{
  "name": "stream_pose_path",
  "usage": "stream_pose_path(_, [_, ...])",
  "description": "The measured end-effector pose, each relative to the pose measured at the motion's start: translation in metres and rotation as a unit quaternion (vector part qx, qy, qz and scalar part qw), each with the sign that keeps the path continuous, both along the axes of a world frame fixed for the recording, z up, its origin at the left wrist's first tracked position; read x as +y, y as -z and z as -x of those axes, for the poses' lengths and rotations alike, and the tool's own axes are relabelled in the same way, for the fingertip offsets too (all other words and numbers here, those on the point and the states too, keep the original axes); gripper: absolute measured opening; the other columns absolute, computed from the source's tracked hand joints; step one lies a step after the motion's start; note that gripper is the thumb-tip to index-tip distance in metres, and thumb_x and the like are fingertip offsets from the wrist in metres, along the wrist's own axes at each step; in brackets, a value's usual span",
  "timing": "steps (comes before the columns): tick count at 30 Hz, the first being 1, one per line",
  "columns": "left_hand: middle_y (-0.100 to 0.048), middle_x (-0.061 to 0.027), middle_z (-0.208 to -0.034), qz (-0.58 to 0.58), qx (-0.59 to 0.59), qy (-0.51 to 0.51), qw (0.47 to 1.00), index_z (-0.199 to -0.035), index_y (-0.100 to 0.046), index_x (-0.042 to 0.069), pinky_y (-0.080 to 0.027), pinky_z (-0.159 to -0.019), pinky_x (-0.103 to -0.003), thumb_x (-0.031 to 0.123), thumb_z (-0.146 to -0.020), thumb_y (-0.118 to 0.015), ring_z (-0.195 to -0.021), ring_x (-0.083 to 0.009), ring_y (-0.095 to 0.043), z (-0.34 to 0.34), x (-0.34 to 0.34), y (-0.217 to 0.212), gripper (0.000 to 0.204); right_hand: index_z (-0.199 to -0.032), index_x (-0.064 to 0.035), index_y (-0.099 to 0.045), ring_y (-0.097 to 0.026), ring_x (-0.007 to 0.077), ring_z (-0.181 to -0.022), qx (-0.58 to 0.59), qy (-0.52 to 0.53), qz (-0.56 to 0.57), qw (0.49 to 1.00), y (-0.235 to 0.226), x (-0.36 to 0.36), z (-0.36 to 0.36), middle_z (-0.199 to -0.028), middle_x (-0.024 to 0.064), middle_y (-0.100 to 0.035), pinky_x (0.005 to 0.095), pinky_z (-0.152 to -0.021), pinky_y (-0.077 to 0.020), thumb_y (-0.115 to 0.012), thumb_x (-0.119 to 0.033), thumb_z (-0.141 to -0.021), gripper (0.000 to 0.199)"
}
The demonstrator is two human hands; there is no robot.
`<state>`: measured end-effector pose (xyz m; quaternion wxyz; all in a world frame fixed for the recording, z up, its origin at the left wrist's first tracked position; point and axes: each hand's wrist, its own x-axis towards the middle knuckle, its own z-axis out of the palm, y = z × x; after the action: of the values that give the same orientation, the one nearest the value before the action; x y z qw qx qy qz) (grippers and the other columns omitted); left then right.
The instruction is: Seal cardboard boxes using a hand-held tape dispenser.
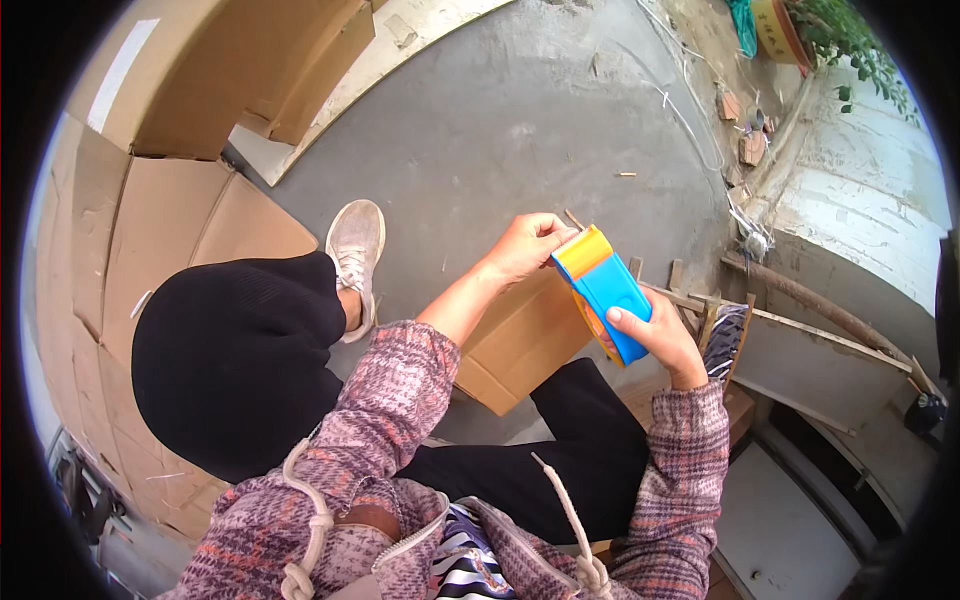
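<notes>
A blue and yellow tape dispenser (613, 290) is tilted in front of me, above a brown cardboard box (520, 340). My right hand (660, 335) grips its lower end, with the thumb lying along the blue side. At the yellow upper end, my left hand (528, 248) has its fingers pinched together. What those fingertips hold is too small to make out, and the dispenser's edge partly hides them. The box rests below my hands, beside my bent black-clad leg (570, 410).
Large cardboard sheets and boxes (170, 210) cover the left side. Grey concrete floor (480, 130) spreads ahead, with a small stick (627, 175) on it. Wooden boards (820, 360) and a pole (800, 295) lie at the right, near a pale wall (860, 180). A plant (860, 40) hangs at the far right.
</notes>
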<state>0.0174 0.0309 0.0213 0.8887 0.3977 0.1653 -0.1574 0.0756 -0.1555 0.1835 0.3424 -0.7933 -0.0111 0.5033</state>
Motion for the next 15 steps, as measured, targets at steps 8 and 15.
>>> stream_pose_path(8, [-0.057, 0.0053, -0.072, -0.017, 0.031, -0.093, 0.995, -0.087, -0.065, 0.006, -0.038, -0.053, -0.020, 0.025, -0.097, -0.063, -0.061, -0.0028, -0.048, 0.006, -0.020, 0.020, 0.022, -0.100, 0.0016, -0.060, -0.064, 0.0110, -0.067, 0.048, -0.004, 0.041, 0.998, -0.007, 0.014, -0.009, -0.079, 0.0065, -0.067, 0.0248, -0.061, -0.0521, -0.071, -0.042, -0.087, 0.047])
stream_pose_path(15, [-0.058, 0.0050, -0.072, -0.040, 0.059, -0.119, 0.990, -0.087, -0.065, 0.006, -0.037, -0.054, -0.020, 0.027, -0.097, -0.063, -0.060, -0.0030, -0.047, 0.015, -0.036, 0.035, 0.023, -0.099, 0.0025, -0.061, -0.064, 0.0115, -0.066, 0.075, -0.009, 0.046, 0.996, -0.002, 0.018, -0.013, -0.079, 0.0065, -0.067, 0.0256, -0.060, -0.0521, -0.070, -0.043, -0.087, 0.048])
